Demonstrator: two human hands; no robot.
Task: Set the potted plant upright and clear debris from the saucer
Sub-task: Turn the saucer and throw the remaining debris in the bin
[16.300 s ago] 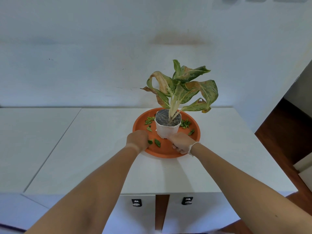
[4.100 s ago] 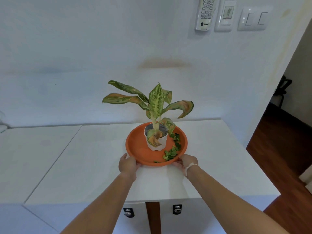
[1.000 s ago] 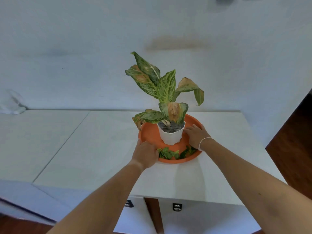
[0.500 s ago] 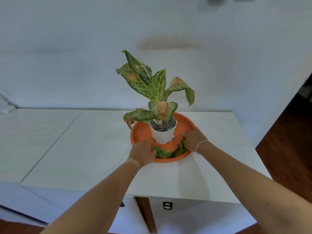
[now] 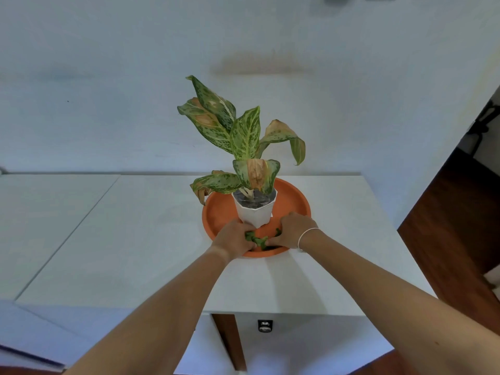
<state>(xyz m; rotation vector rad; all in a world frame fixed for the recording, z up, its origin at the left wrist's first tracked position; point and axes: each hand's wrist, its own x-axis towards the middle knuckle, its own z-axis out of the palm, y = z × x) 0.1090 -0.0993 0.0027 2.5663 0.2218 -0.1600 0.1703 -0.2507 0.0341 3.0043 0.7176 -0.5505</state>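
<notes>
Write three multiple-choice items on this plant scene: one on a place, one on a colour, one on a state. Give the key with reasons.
1. Where are the green leaf scraps?
A. at the saucer's near edge, between both hands
B. on the floor
C. inside the pot

2. What colour is the round plastic saucer?
A. blue
B. orange
C. black

3. How does the white faceted pot stand?
A. tipped over
B. upside down
C. upright

Key: A, the left hand and right hand flank them; B, its rim shows orange; C, its soil faces up.

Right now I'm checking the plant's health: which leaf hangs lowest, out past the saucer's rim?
The browned, curled leaf on the plant's left, drooping over the saucer; the others stand higher.
</notes>
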